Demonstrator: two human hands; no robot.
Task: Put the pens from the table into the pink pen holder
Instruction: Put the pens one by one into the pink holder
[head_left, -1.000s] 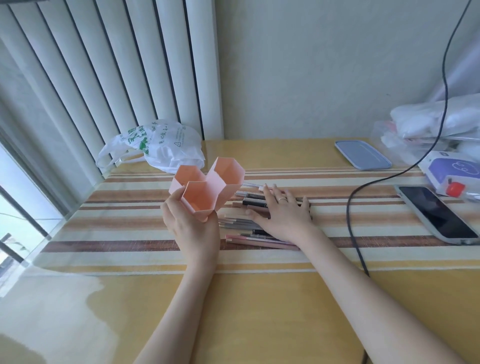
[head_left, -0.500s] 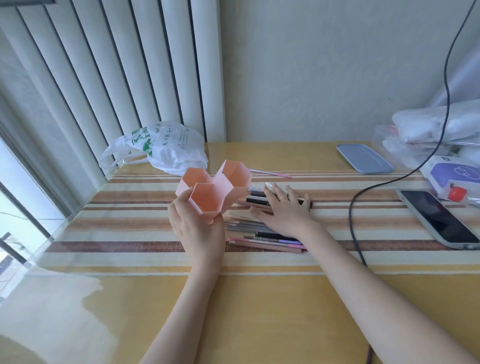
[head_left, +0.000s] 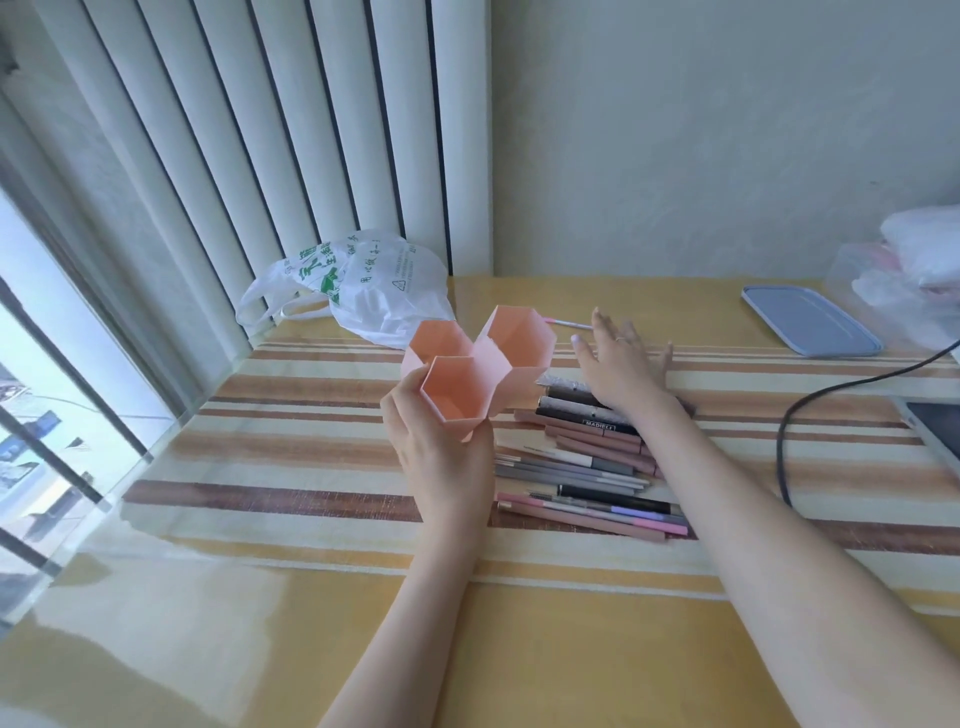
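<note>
R hand (head_left: 621, 366) now off pens (head_left: 587, 467); holder (head_left: 475, 374) empty.

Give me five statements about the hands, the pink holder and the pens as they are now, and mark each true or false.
1. The left hand grips the pink pen holder. True.
2. The holder's three compartments already hold pens. False: all three show empty, and the pens lie on the table.
3. The right hand has its fingers spread and holds no pen. True.
4. A lone pink pen lies beyond the holder, apart from the pile. True.
5. The white plastic bag sits on the right side of the table. False: it lies at the far left, by the blinds.
</note>
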